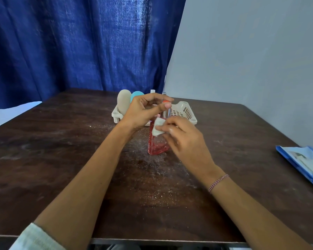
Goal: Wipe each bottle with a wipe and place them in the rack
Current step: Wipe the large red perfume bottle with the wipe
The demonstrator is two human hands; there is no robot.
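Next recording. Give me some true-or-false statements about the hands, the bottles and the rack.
1. The right hand presses a wipe against the pink bottle. True.
2. The pink bottle is already in the rack. False: it is on the table, in front of the rack.
3. The left hand grips the pink bottle's top. True.
4. The rack holds no bottles. False: a beige bottle and a teal bottle stand in it.
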